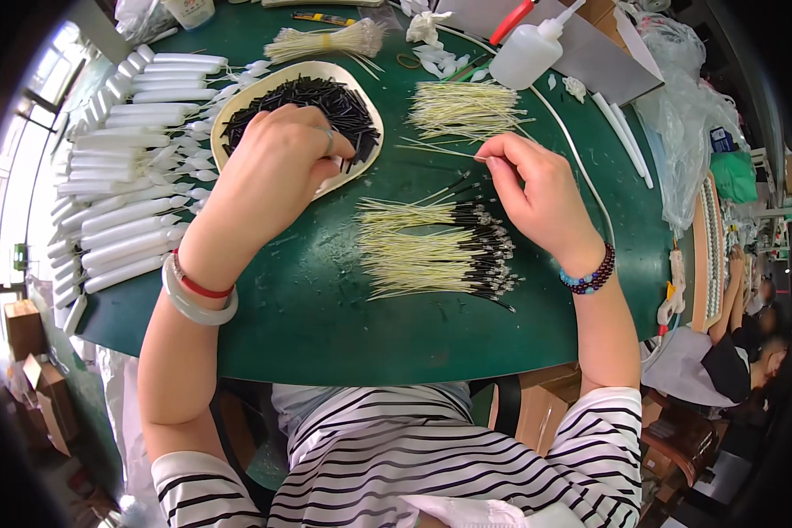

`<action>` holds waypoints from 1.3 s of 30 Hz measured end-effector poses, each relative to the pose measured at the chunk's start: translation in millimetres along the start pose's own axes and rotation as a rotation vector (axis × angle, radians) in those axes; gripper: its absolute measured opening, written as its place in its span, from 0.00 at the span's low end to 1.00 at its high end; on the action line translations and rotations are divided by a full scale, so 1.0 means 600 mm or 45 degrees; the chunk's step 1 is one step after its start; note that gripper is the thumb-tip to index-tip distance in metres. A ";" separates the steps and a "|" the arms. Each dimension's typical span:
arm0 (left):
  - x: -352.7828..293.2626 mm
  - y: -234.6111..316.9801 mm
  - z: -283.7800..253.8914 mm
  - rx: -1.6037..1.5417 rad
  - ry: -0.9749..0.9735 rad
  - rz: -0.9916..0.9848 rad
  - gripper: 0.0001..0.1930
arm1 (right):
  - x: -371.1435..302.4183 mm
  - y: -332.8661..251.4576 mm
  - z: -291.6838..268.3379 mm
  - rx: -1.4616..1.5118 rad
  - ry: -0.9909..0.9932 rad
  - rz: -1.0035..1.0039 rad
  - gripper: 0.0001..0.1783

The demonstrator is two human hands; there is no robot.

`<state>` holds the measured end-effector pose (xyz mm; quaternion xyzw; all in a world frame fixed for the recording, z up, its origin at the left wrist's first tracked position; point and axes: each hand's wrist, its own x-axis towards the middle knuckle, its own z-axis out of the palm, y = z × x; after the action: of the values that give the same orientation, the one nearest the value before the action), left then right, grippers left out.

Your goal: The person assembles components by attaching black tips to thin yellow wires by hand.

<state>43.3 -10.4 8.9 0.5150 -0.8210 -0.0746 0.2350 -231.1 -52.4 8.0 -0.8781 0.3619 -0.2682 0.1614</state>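
Observation:
My left hand point(286, 145) reaches into a cream tray point(376, 114) full of short black tubes point(321, 92). Its fingers are closed together over the tubes, and whatever they pinch is too small to make out. Between thumb and forefinger, my right hand point(537, 180) pinches the right end of a thin pale-yellow wire point(444, 150), which stretches out to the left. Just beyond it lies a bundle of similar loose wires point(462, 110). In front of both hands is a pile of wires with black-sleeved ends point(431, 251), their small tips pointing right.
White candle-shaped sticks point(132, 233) with flame-shaped tips cover the table's left side. Behind the tray lies a bound wire bundle point(326, 41). A white squeeze bottle point(526, 55) stands at the back right beside a box point(607, 44). A white cable point(581, 167) curves past my right hand.

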 end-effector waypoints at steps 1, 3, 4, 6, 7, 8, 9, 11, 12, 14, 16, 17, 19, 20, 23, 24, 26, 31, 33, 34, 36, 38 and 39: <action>0.003 0.002 0.001 0.037 -0.001 0.048 0.06 | 0.001 -0.003 0.000 0.032 -0.002 0.023 0.03; 0.006 -0.003 0.000 0.051 -0.027 0.089 0.04 | 0.003 -0.010 -0.002 0.065 -0.007 0.042 0.03; 0.009 -0.006 0.001 0.051 -0.025 0.084 0.04 | 0.003 -0.014 -0.003 0.084 -0.015 0.063 0.03; 0.012 -0.012 0.001 0.129 -0.051 0.198 0.04 | 0.004 -0.017 -0.004 0.103 -0.026 0.080 0.03; 0.013 -0.010 0.001 0.129 -0.048 0.197 0.04 | 0.003 -0.018 -0.004 0.125 -0.027 0.073 0.04; 0.014 -0.008 0.001 0.190 -0.078 0.206 0.03 | 0.003 -0.018 -0.004 0.147 -0.027 0.066 0.05; 0.015 -0.006 0.001 0.252 -0.108 0.216 0.04 | 0.003 -0.017 -0.004 0.145 -0.027 0.063 0.05; 0.012 -0.006 0.003 0.269 -0.087 0.219 0.03 | 0.004 -0.015 -0.002 0.229 -0.010 0.086 0.05; 0.010 -0.006 0.003 0.285 -0.068 0.225 0.03 | 0.004 -0.015 -0.001 0.231 -0.011 0.082 0.05; 0.013 -0.001 0.003 0.259 0.045 0.208 0.03 | -0.003 -0.011 -0.003 0.240 0.010 0.114 0.05; 0.011 0.022 -0.013 0.131 0.147 0.150 0.05 | -0.003 -0.011 -0.005 0.232 0.009 0.127 0.05; 0.008 0.035 -0.011 0.047 0.212 0.259 0.06 | -0.001 -0.013 -0.006 0.223 0.003 0.137 0.05; 0.005 0.055 0.005 -0.030 0.213 0.438 0.05 | 0.000 -0.022 -0.007 0.276 -0.015 0.147 0.05; 0.005 0.069 0.016 0.028 0.217 0.461 0.04 | 0.000 -0.026 -0.007 0.330 -0.033 0.154 0.05; 0.002 0.067 0.018 -0.022 -0.004 0.447 0.02 | 0.000 -0.032 -0.031 0.430 -0.169 0.274 0.05; 0.000 0.068 0.020 -0.097 -0.008 0.437 0.03 | 0.000 -0.032 -0.028 0.432 -0.171 0.278 0.05; -0.006 0.077 0.024 -0.259 -0.065 0.390 0.03 | 0.005 -0.033 -0.017 -0.390 -0.008 -0.397 0.06; -0.010 0.087 0.021 -0.691 -0.006 0.355 0.04 | -0.008 -0.069 0.014 -0.377 0.214 -0.643 0.09; -0.012 0.082 0.019 -0.699 -0.025 0.350 0.04 | -0.010 -0.067 0.007 -0.125 0.165 -0.380 0.09; -0.013 0.088 0.012 -0.729 -0.073 0.147 0.03 | -0.007 -0.067 0.004 -0.024 0.206 -0.348 0.07; -0.013 0.091 0.007 -0.862 -0.190 -0.216 0.05 | -0.008 -0.071 -0.003 0.049 0.185 -0.293 0.05; -0.012 0.095 0.009 -0.995 -0.143 -0.315 0.06 | -0.008 -0.074 -0.003 0.126 0.164 -0.248 0.04; -0.011 0.097 0.010 -1.130 -0.093 -0.413 0.07 | -0.008 -0.075 -0.003 0.161 0.155 -0.224 0.04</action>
<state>-4.1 21.5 22.4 0.4834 -0.6265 -0.4720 0.3886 -210.2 -18.3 29.0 -0.8767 0.2748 -0.3564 0.1700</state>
